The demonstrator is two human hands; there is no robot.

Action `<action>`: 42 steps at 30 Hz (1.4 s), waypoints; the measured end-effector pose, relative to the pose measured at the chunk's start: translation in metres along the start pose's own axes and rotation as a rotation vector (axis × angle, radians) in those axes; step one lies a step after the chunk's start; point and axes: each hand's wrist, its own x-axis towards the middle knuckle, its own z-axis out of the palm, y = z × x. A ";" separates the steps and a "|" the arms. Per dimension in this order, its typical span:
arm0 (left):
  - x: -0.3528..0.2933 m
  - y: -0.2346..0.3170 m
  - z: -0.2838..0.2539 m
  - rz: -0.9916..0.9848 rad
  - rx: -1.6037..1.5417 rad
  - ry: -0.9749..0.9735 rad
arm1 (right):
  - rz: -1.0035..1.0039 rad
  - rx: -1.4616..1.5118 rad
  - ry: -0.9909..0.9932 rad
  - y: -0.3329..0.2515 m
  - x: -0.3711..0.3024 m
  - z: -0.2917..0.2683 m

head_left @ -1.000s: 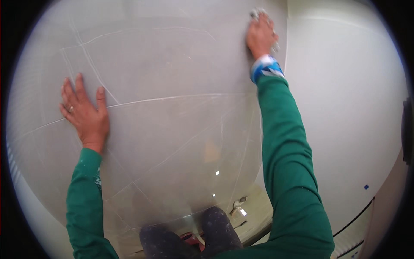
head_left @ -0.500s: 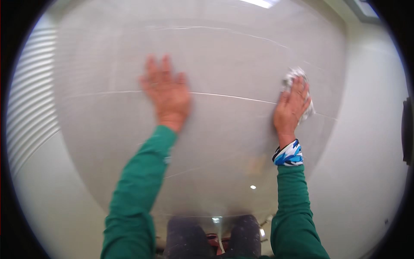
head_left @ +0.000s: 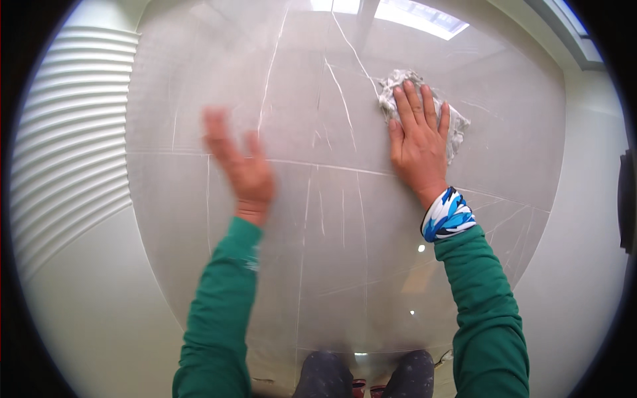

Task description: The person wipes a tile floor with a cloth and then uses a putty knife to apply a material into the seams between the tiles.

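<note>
My right hand [head_left: 422, 142] lies flat over a crumpled white-and-grey rag [head_left: 458, 132], pressing it to a glossy grey tiled surface [head_left: 332, 219] with white veins. Its fingers stretch upward over the cloth, and rag edges stick out beyond the fingertips and on the right. My left hand [head_left: 242, 162] is further left, holding nothing, with its fingers apart and smeared by motion. Whether it touches the tile I cannot tell. Both arms wear green sleeves, and a blue, white and black band [head_left: 448, 215] wraps the right wrist.
A white ribbed panel [head_left: 79, 126] borders the tiles at left, and a pale plain wall [head_left: 590, 199] stands at right. A window frame [head_left: 577, 33] shows at the top right corner. My knees [head_left: 325, 375] and red footwear appear at the lower edge.
My right hand and the rag have moved left and slightly up in the picture. The left hand has shifted a little left and down. The view has also shifted, showing more veins.
</note>
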 end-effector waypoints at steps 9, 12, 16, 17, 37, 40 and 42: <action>0.066 -0.196 -0.088 -0.164 0.486 -0.005 | 0.005 -0.025 -0.125 -0.026 0.002 -0.006; 0.069 -0.187 -0.086 -0.123 0.418 -0.051 | 0.000 -0.062 -0.120 -0.024 0.004 -0.006; 0.075 -0.185 -0.085 -0.138 0.458 -0.090 | -0.009 -0.101 -0.109 -0.022 0.008 -0.009; 0.077 -0.185 -0.086 -0.134 0.457 -0.092 | -0.011 -0.115 -0.108 -0.023 0.009 -0.008; 0.069 -0.169 -0.090 -0.144 0.488 -0.122 | -0.107 -0.102 0.185 -0.052 0.255 0.067; 0.071 -0.167 -0.094 -0.144 0.510 -0.115 | -0.168 -0.072 0.120 -0.080 0.189 0.061; 0.072 -0.165 -0.089 -0.133 0.458 -0.123 | -0.149 -0.115 0.143 -0.070 0.206 0.058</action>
